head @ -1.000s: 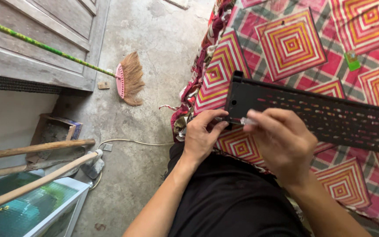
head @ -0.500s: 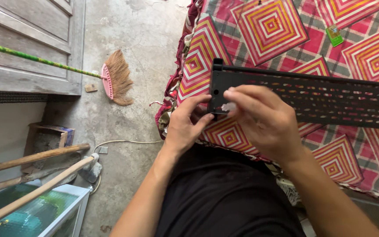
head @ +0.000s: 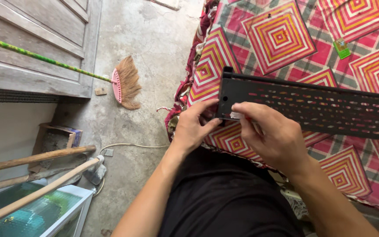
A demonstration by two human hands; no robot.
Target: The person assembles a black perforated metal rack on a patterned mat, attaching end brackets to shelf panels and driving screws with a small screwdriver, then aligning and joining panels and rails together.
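Note:
A long black perforated metal panel point(head: 312, 107) lies across a bright patterned cloth point(head: 281, 39) of red, pink and yellow squares. My left hand point(head: 194, 127) grips the panel's near-left corner, thumb along its lower edge. My right hand point(head: 273, 136) rests over the same lower edge and pinches a small silvery piece point(head: 236, 116) against it; what the piece is cannot be made out. My lap in black clothing point(head: 224, 197) fills the bottom centre.
A broom with a pink head and brown bristles point(head: 123, 83) lies on the concrete floor by a wooden door. Wooden handles point(head: 36, 158) lean at the lower left over a glass-topped box point(head: 36, 210). A small green packet point(head: 341, 47) sits on the cloth.
The view has shifted slightly. Both hands stay at the panel's left corner, and my right fingers have settled the small silvery piece closer against the lower edge.

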